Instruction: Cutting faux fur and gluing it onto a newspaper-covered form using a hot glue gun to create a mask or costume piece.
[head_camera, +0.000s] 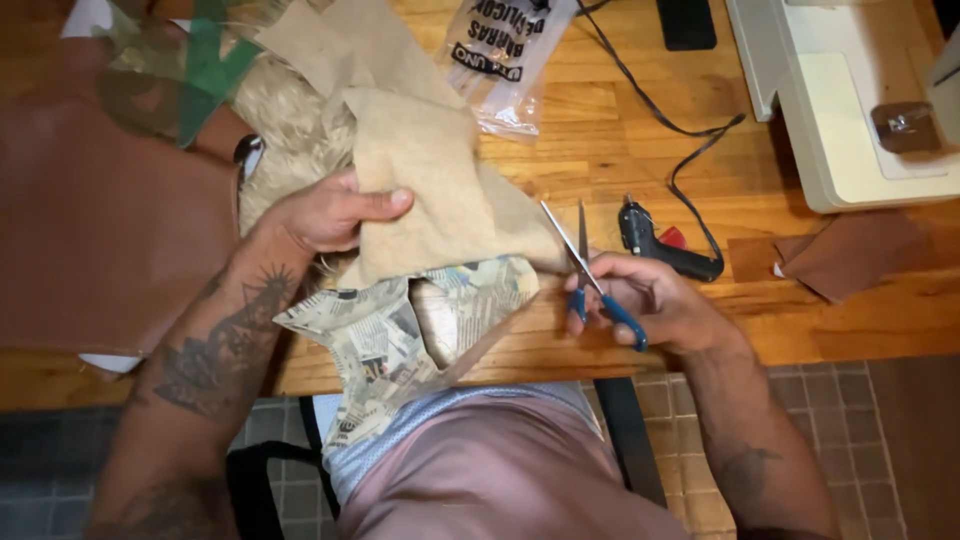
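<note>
**Scissors at the edge of tan fabric over a newspaper pattern**

Much here is only partly seen. The newspaper pattern (400, 330) lies half under the tan fabric (420, 180), its near end hanging off the wooden table (620, 140) toward the person's lap. Behind the fabric, a pale fluffy material (285, 120) is mostly covered. The brown leather sheet (90, 220) at left runs out of view, and the white sewing machine (850, 110) at far right is cut off by the frame.

The left hand (325, 215) presses down on the tan fabric, thumb across its top face, fingers curled under the edge. The right hand (650, 300) grips blue-handled scissors (590, 265), fingers through the loops; the blades stand apart, tips pointing far, just beside the fabric's right edge.

A clear plastic bag (505, 55) lies at the far side; what it holds is hard to make out. A black glue gun (660, 245) rests just right of the scissors, its cord trailing away. A small brown scrap (850, 255) sits at right.
</note>
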